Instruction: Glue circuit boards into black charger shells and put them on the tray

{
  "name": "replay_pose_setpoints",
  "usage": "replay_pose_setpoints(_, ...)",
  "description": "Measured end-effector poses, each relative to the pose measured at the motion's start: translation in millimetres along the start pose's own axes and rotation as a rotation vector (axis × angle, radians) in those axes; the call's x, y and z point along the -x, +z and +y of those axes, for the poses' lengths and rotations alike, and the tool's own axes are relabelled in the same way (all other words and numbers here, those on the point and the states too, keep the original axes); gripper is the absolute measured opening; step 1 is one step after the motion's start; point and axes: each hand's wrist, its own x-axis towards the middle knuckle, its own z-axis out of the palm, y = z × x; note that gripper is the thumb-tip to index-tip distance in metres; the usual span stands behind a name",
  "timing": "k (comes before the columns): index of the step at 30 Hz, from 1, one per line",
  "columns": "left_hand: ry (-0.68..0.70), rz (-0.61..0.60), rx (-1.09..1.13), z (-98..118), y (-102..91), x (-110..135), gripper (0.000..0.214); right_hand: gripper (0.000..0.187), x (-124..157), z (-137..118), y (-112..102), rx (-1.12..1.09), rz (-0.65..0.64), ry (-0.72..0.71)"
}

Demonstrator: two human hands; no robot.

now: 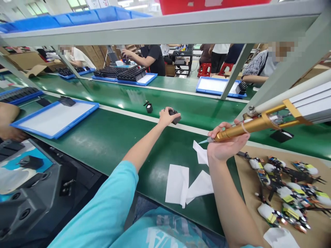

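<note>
My left hand (167,117) reaches out over the green conveyor belt (108,137) and is closed on a small black part (174,114). Another small black part (149,107) stands on the belt just left of it. My right hand (225,143) grips a gold pen-shaped dispensing tool (238,131) with its thin tip pointing left. The tool's rear runs to a white tube and bracket (289,100) at the right. White paper sheets (188,182) lie on the belt below my hands.
A brown board (248,179) at the right carries several small circuit assemblies (284,193). A blue-rimmed tray (55,119) lies at the left, with more trays and black parts (121,73) across the belt. Other people work on the far side. A grey metal shelf frame (165,29) crosses overhead.
</note>
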Motion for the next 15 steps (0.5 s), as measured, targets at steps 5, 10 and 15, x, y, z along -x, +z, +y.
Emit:
replay_pose_setpoints(5, -0.163, -0.017, -0.322, -6.5, 24.7, -71.0, 0.067, 0.046, -3.3, -0.8, -4.9, 0.029, 0.01, 0.015)
replay_pose_setpoints(10, -0.177, -0.109, -0.322, -37.3, 15.9, -92.1, 0.079, 0.057, -7.9, 2.3, -12.2, 0.09, 0.008, -0.027)
replay_pose_setpoints(15, -0.229, 0.413, -0.314, -94.8, -37.1, -118.0, 0.079, 0.064, -10.8, 3.9, -12.5, 0.181, 0.058, -0.055)
